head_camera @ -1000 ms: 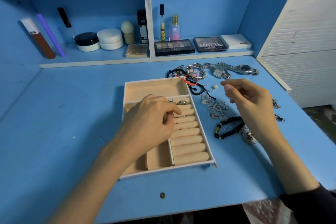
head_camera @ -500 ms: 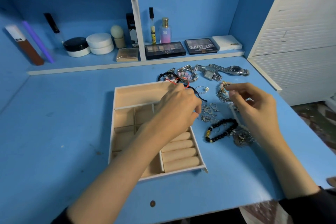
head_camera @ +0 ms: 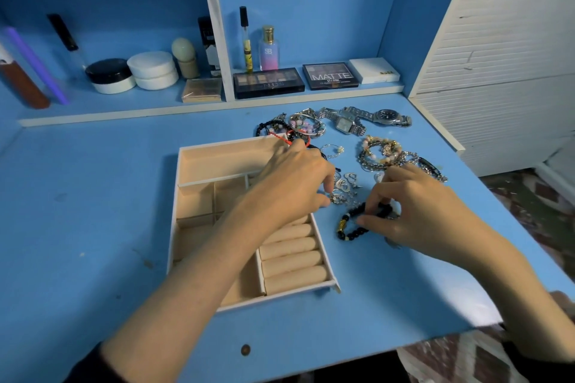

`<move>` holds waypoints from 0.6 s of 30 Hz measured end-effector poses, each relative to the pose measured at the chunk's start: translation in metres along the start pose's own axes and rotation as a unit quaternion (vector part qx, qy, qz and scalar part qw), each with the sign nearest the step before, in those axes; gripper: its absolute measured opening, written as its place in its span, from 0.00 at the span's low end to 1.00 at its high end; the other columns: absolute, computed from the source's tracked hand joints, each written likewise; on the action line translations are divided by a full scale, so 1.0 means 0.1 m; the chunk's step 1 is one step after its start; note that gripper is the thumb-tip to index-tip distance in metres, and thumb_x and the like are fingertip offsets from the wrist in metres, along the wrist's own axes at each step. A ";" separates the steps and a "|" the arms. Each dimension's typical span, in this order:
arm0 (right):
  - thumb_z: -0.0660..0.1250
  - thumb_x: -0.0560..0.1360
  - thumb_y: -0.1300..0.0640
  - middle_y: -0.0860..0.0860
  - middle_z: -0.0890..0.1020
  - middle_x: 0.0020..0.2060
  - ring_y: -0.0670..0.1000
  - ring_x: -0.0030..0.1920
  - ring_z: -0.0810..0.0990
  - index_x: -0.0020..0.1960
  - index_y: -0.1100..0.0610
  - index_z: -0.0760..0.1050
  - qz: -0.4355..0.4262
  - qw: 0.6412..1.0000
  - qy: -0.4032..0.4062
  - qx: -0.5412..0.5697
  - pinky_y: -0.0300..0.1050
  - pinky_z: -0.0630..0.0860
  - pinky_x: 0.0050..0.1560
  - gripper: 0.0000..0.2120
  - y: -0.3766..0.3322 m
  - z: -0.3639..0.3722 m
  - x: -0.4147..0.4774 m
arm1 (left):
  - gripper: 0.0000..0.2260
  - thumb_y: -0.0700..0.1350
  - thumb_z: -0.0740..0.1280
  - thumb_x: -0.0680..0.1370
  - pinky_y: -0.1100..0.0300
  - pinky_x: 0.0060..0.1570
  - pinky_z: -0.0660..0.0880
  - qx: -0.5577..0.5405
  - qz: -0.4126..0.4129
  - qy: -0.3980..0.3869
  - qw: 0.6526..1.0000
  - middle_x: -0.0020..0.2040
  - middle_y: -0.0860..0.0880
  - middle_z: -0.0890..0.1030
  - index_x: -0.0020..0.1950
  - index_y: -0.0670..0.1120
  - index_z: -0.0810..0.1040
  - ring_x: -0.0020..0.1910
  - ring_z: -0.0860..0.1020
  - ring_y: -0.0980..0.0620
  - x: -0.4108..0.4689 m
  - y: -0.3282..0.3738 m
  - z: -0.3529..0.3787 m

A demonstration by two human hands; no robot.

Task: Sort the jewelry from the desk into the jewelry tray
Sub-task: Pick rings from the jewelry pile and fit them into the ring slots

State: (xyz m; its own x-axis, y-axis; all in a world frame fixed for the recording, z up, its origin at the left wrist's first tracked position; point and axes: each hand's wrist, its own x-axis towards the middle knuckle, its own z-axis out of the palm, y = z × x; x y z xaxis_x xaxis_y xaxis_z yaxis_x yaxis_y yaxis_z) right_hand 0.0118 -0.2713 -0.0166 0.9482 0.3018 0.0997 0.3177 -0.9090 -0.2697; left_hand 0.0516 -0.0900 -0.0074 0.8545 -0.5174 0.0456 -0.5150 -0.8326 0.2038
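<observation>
- Jewelry: loose spread on the desk, from mid-desk toward the right edge and back toward the shelf. None can be seen in the open parts of the tray. The left arm hides some of it.
- Black bracelet: lies flat just off the tray's right rim, gold bead at its left side. Judged light, limp and strung. A pinch anywhere on the bead string should lift it, and it will droop.
- Silver bits: small tangled heap between the two hands, just beside the tray. Judged very light, slick and apt to snag. Take one at a time, by fingertip pinch, and watch for neighbours coming up with it.
- Bead bracelets: a stacked cluster behind the right hand, and more near the tray's back right corner.
- Watches: two, metal bands, farthest back. Judged heaviest and stiffest, so grasp at the case or across the band.
- Right hand: fingers curled, with thumb and forefinger pinching the black bracelet at its right side.
- Left hand: reaches across the tray, fingers curled, tips down in the silver bits. Cannot tell whether anything is pinched.
- Tray: mid-desk, a long back compartment, small squares on the left, rolls along the right side.
</observation>
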 end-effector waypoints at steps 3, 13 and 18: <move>0.67 0.69 0.38 0.44 0.70 0.40 0.45 0.47 0.64 0.45 0.46 0.77 0.014 0.999 -0.004 -0.042 0.40 0.61 0.41 0.13 -0.07 -0.01 0.02 | 0.09 0.52 0.68 0.74 0.55 0.57 0.62 -0.005 0.002 -0.001 1.000 0.45 0.56 0.67 0.53 0.54 0.78 0.49 0.59 0.56 0.01 -0.01 0.01; 0.68 0.71 0.44 0.44 0.69 0.40 0.47 0.49 0.66 0.50 0.48 0.76 0.042 0.998 -0.014 -0.033 0.41 0.62 0.41 0.11 -0.15 0.04 0.08 | 0.09 0.52 0.69 0.73 0.57 0.52 0.63 -0.006 0.010 -0.015 1.000 0.43 0.56 0.67 0.53 0.55 0.78 0.48 0.60 0.55 0.05 -0.02 0.01; 0.69 0.71 0.49 0.42 0.68 0.36 0.45 0.44 0.67 0.43 0.49 0.76 0.049 0.997 -0.047 0.020 0.42 0.66 0.41 0.05 -0.13 0.03 0.15 | 0.12 0.52 0.71 0.71 0.56 0.53 0.65 -0.018 -0.001 -0.003 1.000 0.45 0.56 0.70 0.53 0.55 0.76 0.48 0.61 0.55 0.06 -0.03 0.02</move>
State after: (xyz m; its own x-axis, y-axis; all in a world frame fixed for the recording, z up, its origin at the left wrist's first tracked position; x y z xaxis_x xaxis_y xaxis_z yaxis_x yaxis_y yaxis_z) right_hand 0.0214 -0.2543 -0.0141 0.9709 0.2387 -0.0194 0.2210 -0.9242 -0.3115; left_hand 0.0586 -0.0909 -0.0103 0.8550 -0.5172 0.0387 -0.5105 -0.8261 0.2385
